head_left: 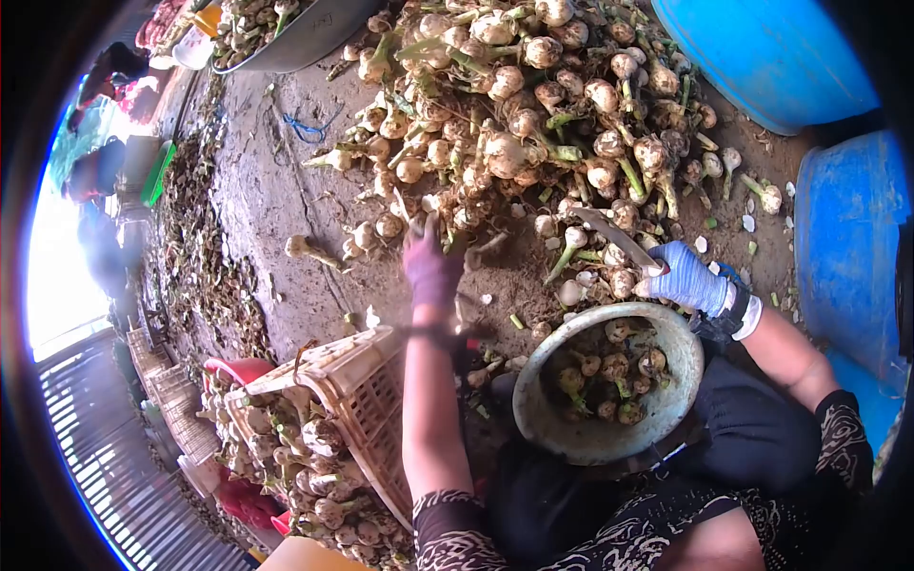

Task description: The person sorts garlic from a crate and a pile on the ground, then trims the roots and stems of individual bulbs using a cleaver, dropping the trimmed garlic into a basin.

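Note:
My right hand (690, 278), in a pale blue and white glove, is closed around the handle of a knife (609, 235). Its curved blade points up and left over the edge of a heap of muddy garlic (505, 152) with cut green stems. At the near edge of that heap is my left hand (433, 262) in a purple glove. Its fingers reach in among the bulbs; they are blurred, and I cannot make out a bulb in them. Below my right hand, by my lap, a worn round basin (536, 400) holds several small garlic bulbs.
A plastic crate (376, 395) full of garlic stands left of my left forearm. Blue tubs (847, 238) line the right side. A metal basin (309, 38) with garlic sits top left. Dry scraps (214, 266) litter the muddy floor. People (95, 171) are at the far left.

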### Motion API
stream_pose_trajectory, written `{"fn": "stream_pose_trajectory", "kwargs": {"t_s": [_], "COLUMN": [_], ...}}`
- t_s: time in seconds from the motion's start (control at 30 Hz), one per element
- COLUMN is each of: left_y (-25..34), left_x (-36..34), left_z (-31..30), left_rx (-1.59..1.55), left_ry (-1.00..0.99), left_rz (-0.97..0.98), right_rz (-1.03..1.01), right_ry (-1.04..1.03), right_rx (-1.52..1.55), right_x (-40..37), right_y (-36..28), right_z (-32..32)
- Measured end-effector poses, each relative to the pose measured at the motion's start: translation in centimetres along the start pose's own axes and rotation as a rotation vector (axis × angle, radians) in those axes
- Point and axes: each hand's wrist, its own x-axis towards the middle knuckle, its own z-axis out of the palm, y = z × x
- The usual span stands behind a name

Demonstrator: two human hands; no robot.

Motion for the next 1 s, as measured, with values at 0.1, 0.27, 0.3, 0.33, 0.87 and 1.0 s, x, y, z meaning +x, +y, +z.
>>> {"fn": "stream_pose_trajectory", "kwargs": {"t_s": [0.1, 0.27, 0.3, 0.33, 0.87, 1.0], "left_y": [0.7, -0.4, -0.3, -1.5, 1.1, -1.0], "left_x": [3.2, -1.2, -3.1, -5.5, 5.2, 3.0], "left_z": [2.7, 2.6, 1.7, 2.0, 1.5, 1.6], "left_rx": [0.271, 0.198, 0.099, 0.138, 0.281, 0.131], "left_ry": [-0.148, -0.257, -0.295, -0.247, -0.469, -0.292], "left_rz": [-0.238, -0.279, -0.349, -0.271, -0.314, -0.334], "right_rz": [-0.067, 0.026, 0.024, 0.042, -0.025, 0.086], "right_ry": [0.008, 0.004, 0.005, 0.012, -0.002, -0.003], "right_rx": [-0.084, -0.02, -0.014, 0.009, -0.138, -0.055], "right_x": [0.4, -0.1, 0.0, 0.0, 1.0, 0.2], "right_y": [1.1, 0.5, 0.7, 1.1, 0.3, -0.7], "right_z": [0.0, -0.2, -0.3, -0.4, 0.0, -0.1]}}
